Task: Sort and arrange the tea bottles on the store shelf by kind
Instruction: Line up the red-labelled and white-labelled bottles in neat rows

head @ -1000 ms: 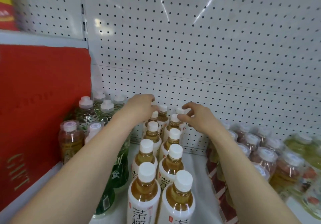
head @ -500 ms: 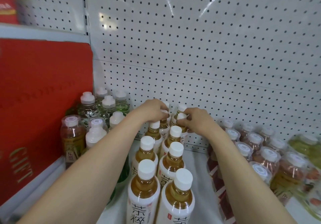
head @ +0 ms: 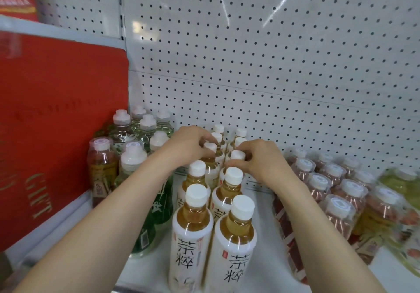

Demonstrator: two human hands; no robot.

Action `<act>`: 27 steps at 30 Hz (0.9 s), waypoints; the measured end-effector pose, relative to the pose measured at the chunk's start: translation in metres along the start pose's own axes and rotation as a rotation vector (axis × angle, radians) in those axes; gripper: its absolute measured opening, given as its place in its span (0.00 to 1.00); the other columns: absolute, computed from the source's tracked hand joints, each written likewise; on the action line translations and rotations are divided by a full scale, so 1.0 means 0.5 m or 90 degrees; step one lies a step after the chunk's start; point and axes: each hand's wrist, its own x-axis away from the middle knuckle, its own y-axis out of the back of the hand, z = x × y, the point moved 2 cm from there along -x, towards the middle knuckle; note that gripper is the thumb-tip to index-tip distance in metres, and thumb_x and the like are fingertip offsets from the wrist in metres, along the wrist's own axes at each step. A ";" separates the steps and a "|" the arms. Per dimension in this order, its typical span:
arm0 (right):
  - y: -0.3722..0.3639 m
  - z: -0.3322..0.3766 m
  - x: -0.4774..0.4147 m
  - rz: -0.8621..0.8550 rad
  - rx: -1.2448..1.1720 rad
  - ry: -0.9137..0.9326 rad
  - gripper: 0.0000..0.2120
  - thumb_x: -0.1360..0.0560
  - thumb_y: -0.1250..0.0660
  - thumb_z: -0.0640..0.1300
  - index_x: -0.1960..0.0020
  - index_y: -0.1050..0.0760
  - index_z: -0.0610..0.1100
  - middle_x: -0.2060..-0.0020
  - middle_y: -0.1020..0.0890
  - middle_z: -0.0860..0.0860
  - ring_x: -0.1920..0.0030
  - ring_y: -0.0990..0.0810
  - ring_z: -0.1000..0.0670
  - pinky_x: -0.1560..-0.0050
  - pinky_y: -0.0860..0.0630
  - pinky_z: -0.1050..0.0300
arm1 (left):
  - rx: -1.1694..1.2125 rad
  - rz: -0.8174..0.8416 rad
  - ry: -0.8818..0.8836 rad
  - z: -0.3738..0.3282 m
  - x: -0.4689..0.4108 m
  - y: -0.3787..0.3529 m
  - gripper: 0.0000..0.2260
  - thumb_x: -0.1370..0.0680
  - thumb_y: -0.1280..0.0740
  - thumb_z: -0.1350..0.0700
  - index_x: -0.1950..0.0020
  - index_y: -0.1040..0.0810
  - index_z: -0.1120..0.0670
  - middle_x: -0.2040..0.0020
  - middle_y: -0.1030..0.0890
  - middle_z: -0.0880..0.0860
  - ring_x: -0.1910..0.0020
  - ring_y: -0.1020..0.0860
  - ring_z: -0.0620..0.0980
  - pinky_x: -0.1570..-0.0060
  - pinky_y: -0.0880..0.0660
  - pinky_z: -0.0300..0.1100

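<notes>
- Plainly, both hands were reaching deep into the shelf, onto a double row of white-label tea bottles that ran from the front edge back to the pegboard wall.
- The left hand had its fingers curled round the cap of the left-row bottle, third from the front.
- The right hand pinched the cap of the right-row bottle, also third from the front. The two hands were near each other but apart.
- Behind the gripped pair, two more caps in each row stood close to the wall, leaving little room at the back.
- On the left, green bottles stood just beside the left row, and the left forearm crossed above them. An amber bottle stood at their outer side, against a red gift box.
- On the right, a bare strip of shelf floor lay between the right row and a block of red-label bottles. This was the widest free lane in view.
- Further right, yellow-green bottles were blurred and touched the red-label block.
- The two front bottles of the double row stood upright and side by side, touching, at the shelf's front edge.
- The shelf floor was white, and the wall was white with rows of dark holes and streaks of reflected light.
- A pale rail bounded the shelf on the left below the red box.
</notes>
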 end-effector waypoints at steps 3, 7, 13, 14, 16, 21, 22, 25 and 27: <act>-0.008 -0.001 0.005 -0.015 0.019 0.001 0.14 0.28 0.27 0.59 0.50 0.19 0.51 0.58 0.18 0.51 0.58 0.24 0.50 0.58 0.32 0.58 | 0.064 -0.059 -0.003 0.004 0.020 -0.001 0.17 0.23 0.30 0.52 0.34 0.23 0.46 0.36 0.21 0.48 0.38 0.23 0.46 0.44 0.31 0.38; 0.004 0.001 0.037 -0.077 -0.030 0.012 0.20 0.26 0.30 0.59 0.38 0.22 0.51 0.48 0.17 0.53 0.53 0.21 0.53 0.49 0.25 0.57 | 0.031 -0.347 -0.110 0.009 0.120 0.032 0.15 0.21 0.34 0.54 0.35 0.22 0.46 0.36 0.22 0.43 0.38 0.26 0.42 0.39 0.33 0.37; 0.069 0.111 0.105 -0.204 -0.099 0.082 0.12 0.21 0.34 0.51 0.40 0.20 0.51 0.50 0.17 0.56 0.52 0.21 0.57 0.53 0.30 0.69 | 0.025 -0.537 -0.009 0.183 0.239 0.077 0.17 0.19 0.39 0.50 0.31 0.27 0.50 0.33 0.26 0.50 0.33 0.30 0.51 0.35 0.36 0.44; 0.070 0.142 0.116 -0.203 -0.102 0.095 0.11 0.21 0.34 0.50 0.40 0.19 0.51 0.50 0.16 0.56 0.52 0.21 0.56 0.51 0.29 0.67 | 0.050 -0.528 0.013 0.218 0.239 0.081 0.17 0.18 0.41 0.50 0.30 0.27 0.52 0.33 0.26 0.53 0.33 0.29 0.53 0.35 0.35 0.47; 0.056 0.209 0.132 -0.194 -0.102 0.128 0.12 0.20 0.35 0.48 0.39 0.20 0.50 0.50 0.15 0.54 0.50 0.20 0.54 0.44 0.26 0.60 | 0.088 -0.493 0.059 0.283 0.222 0.086 0.18 0.17 0.43 0.52 0.29 0.29 0.56 0.31 0.26 0.57 0.31 0.30 0.55 0.33 0.36 0.47; -0.029 0.340 0.143 -0.090 0.001 0.185 0.17 0.19 0.37 0.50 0.32 0.25 0.49 0.42 0.17 0.49 0.40 0.21 0.47 0.39 0.28 0.53 | 0.054 -0.313 0.107 0.362 0.165 0.056 0.27 0.19 0.38 0.50 0.22 0.41 0.55 0.23 0.40 0.60 0.24 0.41 0.58 0.27 0.41 0.51; -0.048 0.354 0.142 -0.058 0.021 0.182 0.20 0.19 0.37 0.52 0.29 0.28 0.48 0.40 0.18 0.47 0.39 0.22 0.45 0.39 0.28 0.52 | 0.066 -0.304 0.116 0.366 0.158 0.049 0.31 0.20 0.36 0.49 0.20 0.45 0.55 0.22 0.42 0.61 0.23 0.42 0.58 0.27 0.42 0.52; -0.101 0.379 0.138 -0.011 0.023 0.150 0.26 0.20 0.35 0.54 0.25 0.37 0.48 0.47 0.20 0.44 0.44 0.21 0.41 0.47 0.24 0.49 | 0.079 -0.350 0.146 0.375 0.156 0.054 0.34 0.25 0.29 0.49 0.24 0.39 0.55 0.30 0.28 0.62 0.32 0.30 0.64 0.35 0.32 0.53; -0.119 0.385 0.129 -0.045 0.001 0.128 0.26 0.21 0.34 0.53 0.27 0.38 0.47 0.49 0.20 0.44 0.49 0.20 0.41 0.52 0.24 0.50 | 0.095 -0.379 0.137 0.381 0.167 0.063 0.24 0.28 0.26 0.50 0.34 0.27 0.53 0.40 0.20 0.59 0.39 0.23 0.63 0.42 0.27 0.52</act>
